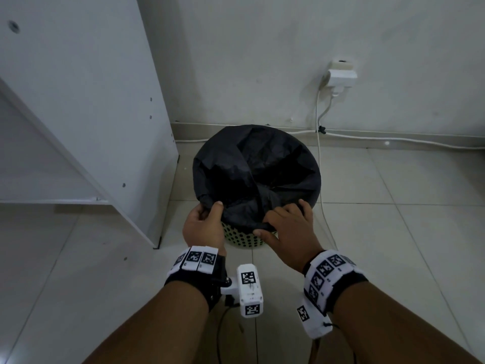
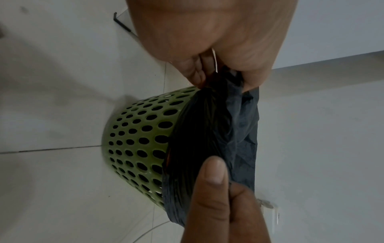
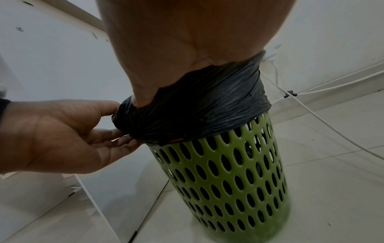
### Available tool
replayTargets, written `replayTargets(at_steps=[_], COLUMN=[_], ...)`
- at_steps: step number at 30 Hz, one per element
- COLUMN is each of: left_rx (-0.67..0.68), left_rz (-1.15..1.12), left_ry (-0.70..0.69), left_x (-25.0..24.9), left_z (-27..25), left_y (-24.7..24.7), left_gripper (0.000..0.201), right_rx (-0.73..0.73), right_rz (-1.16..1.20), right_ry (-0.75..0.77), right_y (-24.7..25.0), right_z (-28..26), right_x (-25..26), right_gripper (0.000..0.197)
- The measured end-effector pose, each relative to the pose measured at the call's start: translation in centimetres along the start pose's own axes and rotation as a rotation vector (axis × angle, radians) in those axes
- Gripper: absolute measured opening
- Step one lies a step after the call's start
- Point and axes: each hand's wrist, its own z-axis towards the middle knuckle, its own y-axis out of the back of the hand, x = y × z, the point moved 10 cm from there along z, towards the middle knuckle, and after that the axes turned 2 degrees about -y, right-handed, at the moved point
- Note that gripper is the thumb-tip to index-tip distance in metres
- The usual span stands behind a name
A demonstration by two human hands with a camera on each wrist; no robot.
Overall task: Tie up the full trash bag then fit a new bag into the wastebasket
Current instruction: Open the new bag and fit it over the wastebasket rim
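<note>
Both hands' fingers (image 1: 217, 206) pinch the crinkled black bag (image 1: 252, 164) over the green perforated wastebasket (image 3: 228, 180).

A tall white wooden cabinet (image 1: 86, 106) stands close on the left of the green plastic wastebasket with round holes (image 1: 244, 239); thin white cables (image 1: 325, 214) hang right; bare pale floor tiles (image 1: 393, 232) lie in front.

Home room corner: tiled floor (image 1: 393, 232); wall socket (image 1: 341, 77); white cabinet (image 1: 78, 101)
</note>
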Motion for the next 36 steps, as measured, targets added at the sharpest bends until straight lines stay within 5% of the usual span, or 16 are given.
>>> replayTargets(at_steps=[18, 25, 36], left_rx=[0.098, 0.097, 0.17], left_rz=[-0.103, -0.026, 0.207], left_ry=[0.042, 0.168, -0.035], left_x=[1.2, 2.1, 0.0], left_z=[2.4, 0.8, 1.2], left_y=[-1.7, -0.9, -1.0], left_gripper=[0.043, 0.03, 0.027], right_rx=[0.023, 0.021, 0.02], right_rz=[-0.002, 0.01, -0.012], right_ry=[-0.052, -0.064, -0.058], right_y=[-0.2, -0.1, -0.3], right_z=[0.7, 0.7, 0.7], right_x=[-0.3, -0.2, -0.5], right_gripper=[0.04, 0.04, 0.043])
